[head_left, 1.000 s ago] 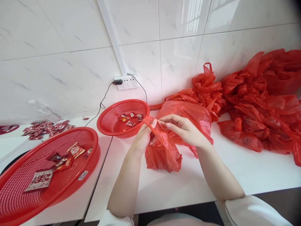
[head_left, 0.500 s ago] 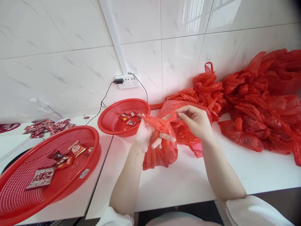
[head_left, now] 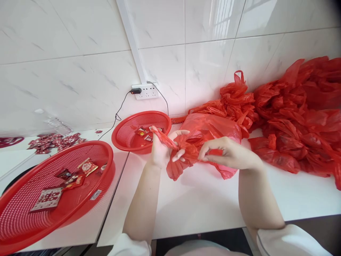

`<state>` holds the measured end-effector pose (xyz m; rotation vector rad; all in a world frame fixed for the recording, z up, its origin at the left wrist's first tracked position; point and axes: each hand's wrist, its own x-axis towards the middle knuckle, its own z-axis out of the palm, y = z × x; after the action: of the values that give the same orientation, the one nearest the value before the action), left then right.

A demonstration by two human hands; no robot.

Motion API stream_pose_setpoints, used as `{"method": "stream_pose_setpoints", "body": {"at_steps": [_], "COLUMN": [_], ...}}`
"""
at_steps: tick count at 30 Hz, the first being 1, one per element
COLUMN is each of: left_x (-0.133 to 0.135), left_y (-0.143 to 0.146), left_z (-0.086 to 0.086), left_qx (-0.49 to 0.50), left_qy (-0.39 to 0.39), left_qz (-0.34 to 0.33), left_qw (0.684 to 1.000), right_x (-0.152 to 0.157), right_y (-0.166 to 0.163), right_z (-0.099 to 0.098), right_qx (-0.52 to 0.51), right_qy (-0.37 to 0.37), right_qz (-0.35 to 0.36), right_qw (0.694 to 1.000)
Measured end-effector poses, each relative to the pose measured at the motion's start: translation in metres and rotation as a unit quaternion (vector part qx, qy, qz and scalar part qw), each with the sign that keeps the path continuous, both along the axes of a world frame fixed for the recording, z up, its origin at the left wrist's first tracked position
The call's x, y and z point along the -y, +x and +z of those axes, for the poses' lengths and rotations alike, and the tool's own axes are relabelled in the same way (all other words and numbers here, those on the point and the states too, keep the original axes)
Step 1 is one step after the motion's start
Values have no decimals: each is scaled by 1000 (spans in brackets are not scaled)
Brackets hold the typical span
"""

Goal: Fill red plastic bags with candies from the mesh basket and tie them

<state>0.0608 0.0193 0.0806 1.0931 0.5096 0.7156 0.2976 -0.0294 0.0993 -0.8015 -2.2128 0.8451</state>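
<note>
A thin red plastic bag (head_left: 178, 170) is stretched between my hands above the white table. My left hand (head_left: 163, 151) is closed around its twisted neck, with one handle loop running over the thumb and the fingers partly covered by the film. To the right, my right hand (head_left: 226, 153) pinches another end of the bag between thumb and fingertips, pulling it taut sideways. What the bag holds cannot be made out. Just behind it lies a larger, puffed-up red bag (head_left: 213, 122).
Knotted red bags (head_left: 298, 113) are heaped at the right by the tiled wall. A small red basket (head_left: 119, 137) and a large one (head_left: 16, 227) at left hold wrapped snacks. Small packets (head_left: 50, 142) lie behind; a power strip (head_left: 149, 91) is on the wall.
My right hand has come down and moved right, drawing the bag's end out to the side. The bag's body has risen and is more bunched at my left hand.
</note>
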Motion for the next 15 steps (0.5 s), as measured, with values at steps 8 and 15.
{"method": "stream_pose_setpoints", "body": {"at_steps": [8,15], "left_x": [7,5], "left_y": [8,-13], "left_z": [-15,-5], "left_qx": [-92,-174], "left_qy": [203,299], "left_qz": [38,139], "left_qw": [974,928], "right_x": [-17,-20], "right_y": [-42,-50], "right_z": [-22,-30], "right_qx": [-113,-69], "right_qy": [-5,8], "right_qz": [14,-29], "right_qw": [994,997]}}
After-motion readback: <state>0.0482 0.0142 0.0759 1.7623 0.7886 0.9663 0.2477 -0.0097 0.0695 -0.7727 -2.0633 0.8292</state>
